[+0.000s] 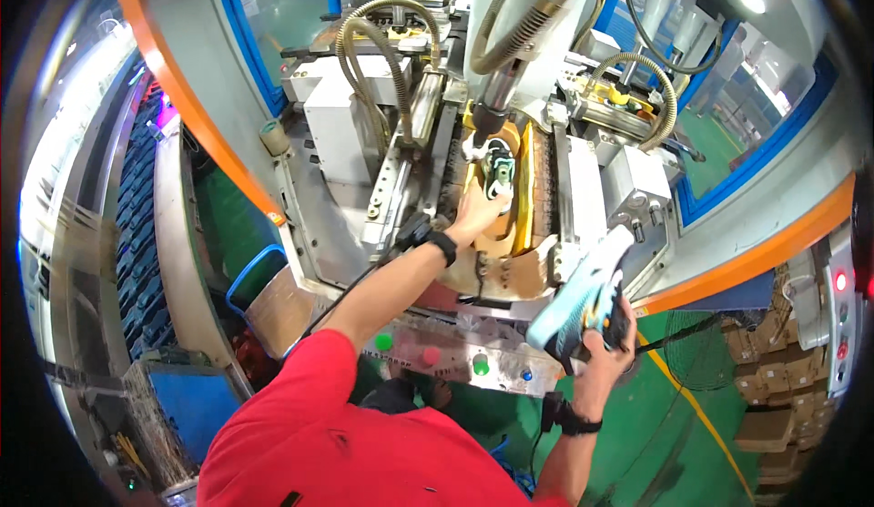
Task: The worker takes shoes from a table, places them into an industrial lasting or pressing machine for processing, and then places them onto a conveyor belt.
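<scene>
My left hand (481,211) reaches into the grey machine (601,188) and grips the heel end of a shoe upper (500,168) with a teal and white inside, mounted upside down on the machine's post. A tan, curved clamp band (510,252) wraps around below it. My right hand (608,336) is held lower right, outside the machine, shut on a light blue and white shoe (583,293) with a dark patterned side, its toe pointing up toward the machine. Both wrists wear dark bands.
A control strip with green (383,341), red (431,356) and blue buttons runs along the machine's front edge. Corrugated hoses (364,38) hang above. Stacked cardboard boxes (774,389) stand at the right on a green floor. A blue bin (259,275) sits at the left.
</scene>
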Demonstrator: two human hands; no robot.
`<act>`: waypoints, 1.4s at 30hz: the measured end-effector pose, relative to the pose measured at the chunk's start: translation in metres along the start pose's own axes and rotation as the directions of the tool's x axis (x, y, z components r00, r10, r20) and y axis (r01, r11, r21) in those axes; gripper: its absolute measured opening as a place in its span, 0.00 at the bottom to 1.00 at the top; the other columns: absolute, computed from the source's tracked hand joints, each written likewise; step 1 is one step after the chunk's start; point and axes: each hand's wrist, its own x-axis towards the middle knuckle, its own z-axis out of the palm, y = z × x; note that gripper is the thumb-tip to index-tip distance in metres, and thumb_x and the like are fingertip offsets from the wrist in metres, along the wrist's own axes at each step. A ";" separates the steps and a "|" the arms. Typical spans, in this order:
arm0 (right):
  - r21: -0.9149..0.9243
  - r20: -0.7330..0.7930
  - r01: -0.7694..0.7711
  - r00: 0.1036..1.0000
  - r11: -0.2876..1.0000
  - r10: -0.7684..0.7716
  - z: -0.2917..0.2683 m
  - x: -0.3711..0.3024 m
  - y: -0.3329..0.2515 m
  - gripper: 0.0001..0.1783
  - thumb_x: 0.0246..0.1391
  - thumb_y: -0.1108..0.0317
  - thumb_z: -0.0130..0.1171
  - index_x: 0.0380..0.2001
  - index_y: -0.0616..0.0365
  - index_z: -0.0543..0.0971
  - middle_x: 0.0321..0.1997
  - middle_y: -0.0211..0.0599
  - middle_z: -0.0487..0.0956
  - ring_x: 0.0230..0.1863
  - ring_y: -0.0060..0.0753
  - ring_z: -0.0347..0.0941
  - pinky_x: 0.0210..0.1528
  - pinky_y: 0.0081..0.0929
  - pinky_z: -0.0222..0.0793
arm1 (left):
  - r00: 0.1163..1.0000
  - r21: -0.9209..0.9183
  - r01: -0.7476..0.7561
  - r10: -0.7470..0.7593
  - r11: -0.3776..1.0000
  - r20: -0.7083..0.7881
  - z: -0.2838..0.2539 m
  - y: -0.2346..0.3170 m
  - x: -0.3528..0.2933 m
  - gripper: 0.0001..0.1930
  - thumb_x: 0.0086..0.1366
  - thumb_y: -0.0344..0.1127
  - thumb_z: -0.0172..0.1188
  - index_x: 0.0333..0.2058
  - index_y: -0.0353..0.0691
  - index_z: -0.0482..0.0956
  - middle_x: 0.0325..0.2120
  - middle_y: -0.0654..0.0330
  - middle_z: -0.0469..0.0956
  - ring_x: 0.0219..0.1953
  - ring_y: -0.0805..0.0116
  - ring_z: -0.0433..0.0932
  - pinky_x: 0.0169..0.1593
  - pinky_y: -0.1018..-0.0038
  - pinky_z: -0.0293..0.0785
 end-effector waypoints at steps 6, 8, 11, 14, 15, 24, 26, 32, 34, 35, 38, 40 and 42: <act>-0.172 -0.190 0.009 0.981 0.985 -0.042 -0.005 0.021 -0.005 0.37 0.36 0.81 0.53 0.57 0.69 0.68 0.52 0.41 0.74 0.51 0.33 0.72 0.57 0.28 0.66 | 0.985 0.414 0.151 -0.100 0.898 -0.142 0.041 -0.047 0.094 0.37 0.54 0.37 0.61 0.59 0.26 0.56 0.49 0.39 0.74 0.47 0.42 0.77 0.51 0.54 0.74; -0.174 -0.100 0.119 0.985 0.978 -0.138 -0.005 0.052 -0.003 0.34 0.38 0.80 0.55 0.55 0.70 0.71 0.49 0.39 0.76 0.47 0.30 0.73 0.53 0.26 0.68 | 0.985 0.363 0.141 -0.095 0.921 -0.142 0.020 -0.038 0.093 0.28 0.53 0.35 0.61 0.51 0.25 0.67 0.41 0.39 0.78 0.43 0.43 0.79 0.47 0.57 0.76; -0.370 0.067 0.073 0.996 0.926 -0.052 0.028 0.134 -0.013 0.32 0.39 0.77 0.59 0.53 0.71 0.72 0.44 0.38 0.78 0.43 0.27 0.74 0.50 0.24 0.69 | 0.938 -0.394 0.306 -0.345 0.867 -0.030 -0.027 -0.043 0.073 0.13 0.48 0.33 0.67 0.30 0.29 0.77 0.30 0.47 0.81 0.36 0.53 0.81 0.37 0.61 0.76; -0.664 0.160 -0.091 0.953 0.743 0.259 0.092 0.217 -0.009 0.33 0.36 0.69 0.66 0.50 0.72 0.74 0.38 0.44 0.79 0.39 0.32 0.76 0.44 0.27 0.72 | 0.842 -0.652 0.537 -0.381 0.535 0.381 -0.092 -0.019 -0.006 0.13 0.60 0.32 0.64 0.41 0.31 0.78 0.35 0.55 0.82 0.34 0.64 0.82 0.34 0.66 0.81; -0.720 0.187 0.041 0.973 0.693 0.137 0.117 0.237 0.011 0.33 0.35 0.65 0.67 0.47 0.72 0.75 0.36 0.47 0.80 0.38 0.36 0.77 0.43 0.29 0.73 | 0.821 -0.693 0.571 -0.293 0.440 0.491 -0.110 -0.018 -0.031 0.13 0.62 0.32 0.62 0.44 0.32 0.77 0.38 0.57 0.81 0.36 0.64 0.82 0.35 0.66 0.81; -0.904 0.347 0.271 0.917 0.332 0.197 0.309 0.243 0.159 0.24 0.37 0.60 0.64 0.34 0.70 0.80 0.43 0.60 0.81 0.48 0.58 0.77 0.50 0.40 0.74 | 0.907 -0.732 0.323 -0.416 0.600 0.059 -0.276 -0.008 -0.241 0.30 0.54 0.26 0.65 0.56 0.27 0.68 0.44 0.57 0.77 0.46 0.70 0.76 0.52 0.75 0.72; -0.920 0.272 0.247 0.962 0.306 0.040 0.322 0.217 0.193 0.25 0.41 0.62 0.62 0.41 0.69 0.75 0.42 0.61 0.80 0.47 0.58 0.78 0.50 0.43 0.74 | 0.912 -0.726 0.184 -0.390 0.662 -0.125 -0.296 -0.007 -0.276 0.30 0.54 0.30 0.66 0.55 0.26 0.69 0.47 0.56 0.77 0.47 0.68 0.78 0.54 0.73 0.72; -0.813 0.438 0.462 0.886 0.354 -0.150 0.303 0.191 0.177 0.28 0.44 0.63 0.64 0.46 0.67 0.67 0.37 0.56 0.80 0.39 0.60 0.77 0.46 0.46 0.73 | 0.758 -0.771 0.017 -0.511 0.637 -0.406 -0.294 -0.029 -0.358 0.20 0.61 0.30 0.60 0.51 0.32 0.73 0.41 0.59 0.80 0.41 0.68 0.81 0.43 0.70 0.79; -0.446 0.580 0.848 0.518 0.287 -0.629 0.275 0.126 0.153 0.20 0.48 0.68 0.61 0.43 0.65 0.70 0.33 0.52 0.79 0.33 0.57 0.75 0.40 0.45 0.72 | 0.639 -0.806 -0.062 -0.598 0.588 -0.485 -0.284 -0.042 -0.380 0.17 0.61 0.31 0.60 0.48 0.34 0.74 0.39 0.59 0.80 0.39 0.67 0.82 0.40 0.68 0.80; -0.428 0.635 0.637 0.717 0.641 -0.289 0.271 0.074 0.125 0.11 0.50 0.71 0.59 0.38 0.62 0.74 0.32 0.49 0.79 0.30 0.54 0.73 0.37 0.43 0.71 | 0.539 -0.801 -0.052 -0.658 0.597 -0.526 -0.276 -0.043 -0.387 0.14 0.61 0.31 0.60 0.46 0.35 0.75 0.38 0.59 0.80 0.38 0.65 0.82 0.39 0.67 0.80; -0.159 0.753 0.677 0.553 0.718 -0.355 0.224 -0.049 0.116 0.09 0.47 0.73 0.60 0.34 0.55 0.78 0.32 0.43 0.77 0.35 0.47 0.76 0.38 0.37 0.73 | 0.549 -0.836 -0.068 -0.679 0.545 -0.487 -0.260 -0.039 -0.393 0.14 0.61 0.30 0.60 0.45 0.35 0.75 0.37 0.60 0.80 0.37 0.64 0.82 0.39 0.67 0.80; -0.152 0.815 0.628 0.516 0.763 -0.263 0.208 -0.098 0.176 0.10 0.47 0.71 0.61 0.35 0.56 0.77 0.36 0.41 0.77 0.41 0.47 0.75 0.38 0.38 0.74 | 0.575 -0.854 -0.049 -0.685 0.518 -0.448 -0.254 -0.040 -0.400 0.13 0.62 0.31 0.60 0.45 0.35 0.75 0.37 0.59 0.80 0.37 0.64 0.82 0.40 0.66 0.79; -0.309 0.877 0.641 0.477 0.702 -0.050 0.199 -0.127 0.235 0.12 0.46 0.68 0.61 0.37 0.56 0.77 0.38 0.41 0.76 0.42 0.48 0.74 0.38 0.37 0.75 | 0.589 -0.852 -0.010 -0.685 0.524 -0.429 -0.244 -0.036 -0.397 0.12 0.63 0.32 0.60 0.44 0.36 0.75 0.37 0.59 0.80 0.37 0.64 0.82 0.39 0.66 0.79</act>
